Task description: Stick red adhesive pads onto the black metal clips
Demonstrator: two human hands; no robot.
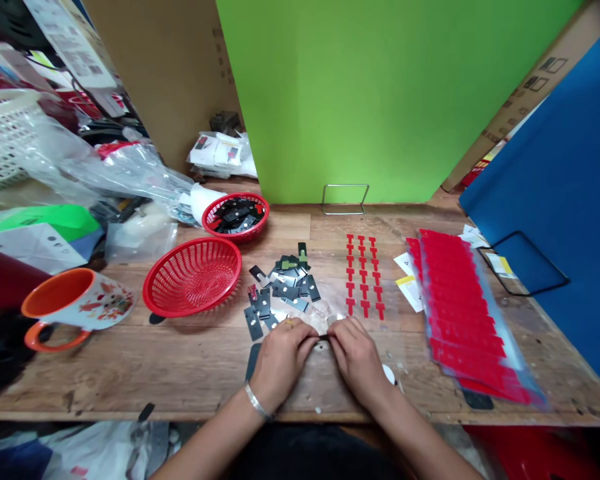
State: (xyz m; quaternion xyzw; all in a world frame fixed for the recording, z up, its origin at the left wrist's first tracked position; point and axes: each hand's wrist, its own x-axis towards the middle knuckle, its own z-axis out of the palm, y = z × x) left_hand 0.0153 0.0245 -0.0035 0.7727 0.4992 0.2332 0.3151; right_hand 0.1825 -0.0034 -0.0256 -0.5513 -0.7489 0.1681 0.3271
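Black piece [323, 337], perhaps a plate, is pinched by left hand [283, 357] and right hand [357, 353], both curled nearly closed.

Single head-worn camera, looking forward and down over table [195, 370] from near side; left hand [280, 357] and right hand [359, 355] close below, green board [370, 93] farther off, facing it.

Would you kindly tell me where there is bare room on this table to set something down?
A wide bare patch lies between the mug and the left hand, in front of the large red basket. Narrower room lies between the red stack and the blue panel. Dark pieces crowd the middle.
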